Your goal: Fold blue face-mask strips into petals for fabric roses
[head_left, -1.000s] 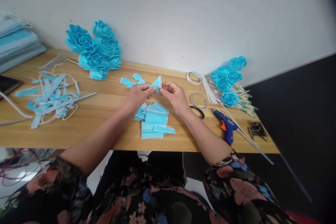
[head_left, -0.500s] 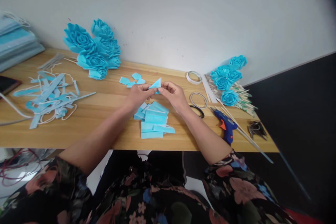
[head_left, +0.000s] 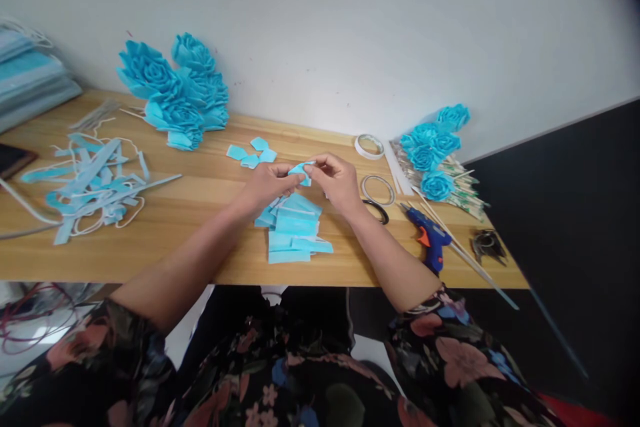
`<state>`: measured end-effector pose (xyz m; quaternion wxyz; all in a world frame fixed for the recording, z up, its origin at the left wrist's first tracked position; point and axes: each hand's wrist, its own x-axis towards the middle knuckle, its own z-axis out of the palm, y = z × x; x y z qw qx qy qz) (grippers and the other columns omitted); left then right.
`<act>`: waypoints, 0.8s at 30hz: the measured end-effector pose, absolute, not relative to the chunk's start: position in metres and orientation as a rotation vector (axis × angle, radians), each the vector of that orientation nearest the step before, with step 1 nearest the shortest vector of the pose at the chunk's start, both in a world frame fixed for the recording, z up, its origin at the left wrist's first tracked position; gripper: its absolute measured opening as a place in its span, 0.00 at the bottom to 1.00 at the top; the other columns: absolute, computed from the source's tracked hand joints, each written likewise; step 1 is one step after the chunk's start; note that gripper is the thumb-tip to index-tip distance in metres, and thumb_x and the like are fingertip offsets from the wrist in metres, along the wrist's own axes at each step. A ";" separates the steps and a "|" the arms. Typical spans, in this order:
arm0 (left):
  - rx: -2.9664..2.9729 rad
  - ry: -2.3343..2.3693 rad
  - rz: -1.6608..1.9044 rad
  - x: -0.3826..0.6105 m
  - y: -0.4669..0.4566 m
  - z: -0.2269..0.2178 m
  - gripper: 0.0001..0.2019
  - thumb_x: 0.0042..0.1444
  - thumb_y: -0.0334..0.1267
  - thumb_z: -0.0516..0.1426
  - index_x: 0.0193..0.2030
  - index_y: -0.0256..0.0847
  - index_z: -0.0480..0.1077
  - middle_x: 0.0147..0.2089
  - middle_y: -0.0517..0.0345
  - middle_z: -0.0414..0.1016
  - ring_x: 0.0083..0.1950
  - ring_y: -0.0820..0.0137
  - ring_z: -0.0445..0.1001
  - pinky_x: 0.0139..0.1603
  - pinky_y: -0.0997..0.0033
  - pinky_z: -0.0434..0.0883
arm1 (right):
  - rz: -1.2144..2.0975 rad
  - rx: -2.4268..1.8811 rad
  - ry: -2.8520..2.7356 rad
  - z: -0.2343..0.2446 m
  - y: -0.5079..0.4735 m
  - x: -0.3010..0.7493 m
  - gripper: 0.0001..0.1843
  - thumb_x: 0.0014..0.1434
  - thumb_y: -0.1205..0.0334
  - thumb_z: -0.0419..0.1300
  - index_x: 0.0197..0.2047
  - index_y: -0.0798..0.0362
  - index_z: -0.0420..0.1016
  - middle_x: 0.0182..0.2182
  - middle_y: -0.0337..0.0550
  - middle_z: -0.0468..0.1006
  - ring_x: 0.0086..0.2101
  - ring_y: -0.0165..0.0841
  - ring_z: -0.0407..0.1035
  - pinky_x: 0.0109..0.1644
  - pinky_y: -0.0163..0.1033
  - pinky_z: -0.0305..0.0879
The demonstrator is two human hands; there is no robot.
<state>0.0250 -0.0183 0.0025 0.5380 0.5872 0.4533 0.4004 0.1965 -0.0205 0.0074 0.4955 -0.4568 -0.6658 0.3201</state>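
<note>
Sheet piece point(head_left: 301, 170), small and light blue, is held above the middle part of the tabletop point(head_left: 210, 193), between its front edge and its back edge. It is pinched by the left hand point(head_left: 269, 187) between thumb and fingers, and at its right side by the right hand point(head_left: 338, 181); the hands are close together, both clamped on it. The step in hand is judged to be the folding or shaping of this piece. For the next move, a steady left pinch seems to be needed, so that the fold can be pressed with the right fingertips without slipping. Toward the front edge, cut blue sheets point(head_left: 296, 225) are piled. Toward the back edge, beyond the left hand, four small pieces point(head_left: 251, 161) are laid. Near the right edge a glue gun point(head_left: 431, 235) is placed, and blue flowers point(head_left: 427, 147) are gathered near the back right corner.
</note>
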 end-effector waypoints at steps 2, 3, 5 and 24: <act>1.361 1.061 0.947 0.025 -0.019 0.005 0.10 0.49 0.42 0.62 0.26 0.37 0.74 0.21 0.61 0.70 0.23 0.77 0.65 0.26 0.75 0.62 | 0.606 -1.060 -1.720 0.008 -0.020 0.199 0.04 0.59 0.61 0.64 0.34 0.51 0.79 0.32 0.39 0.80 0.33 0.31 0.72 0.40 0.38 0.68; 1.336 1.053 0.946 0.025 -0.019 0.006 0.09 0.49 0.41 0.62 0.26 0.37 0.74 0.21 0.61 0.71 0.24 0.77 0.65 0.27 0.75 0.63 | 0.509 -1.029 -1.780 0.007 -0.019 0.200 0.04 0.60 0.62 0.63 0.34 0.50 0.80 0.33 0.39 0.81 0.35 0.32 0.73 0.42 0.39 0.69; 1.291 1.043 0.948 0.026 -0.019 0.009 0.08 0.50 0.39 0.62 0.26 0.37 0.73 0.22 0.60 0.72 0.24 0.77 0.66 0.28 0.75 0.64 | 0.341 -0.969 -1.888 0.006 -0.017 0.203 0.06 0.61 0.63 0.62 0.37 0.48 0.82 0.34 0.40 0.82 0.37 0.33 0.74 0.45 0.40 0.69; 1.092 0.910 1.036 0.025 -0.015 0.001 0.09 0.49 0.38 0.64 0.26 0.36 0.71 0.23 0.60 0.72 0.24 0.76 0.69 0.29 0.74 0.67 | 0.129 -0.839 -2.094 0.001 -0.013 0.209 0.17 0.65 0.67 0.52 0.47 0.46 0.81 0.39 0.43 0.83 0.40 0.34 0.74 0.47 0.43 0.70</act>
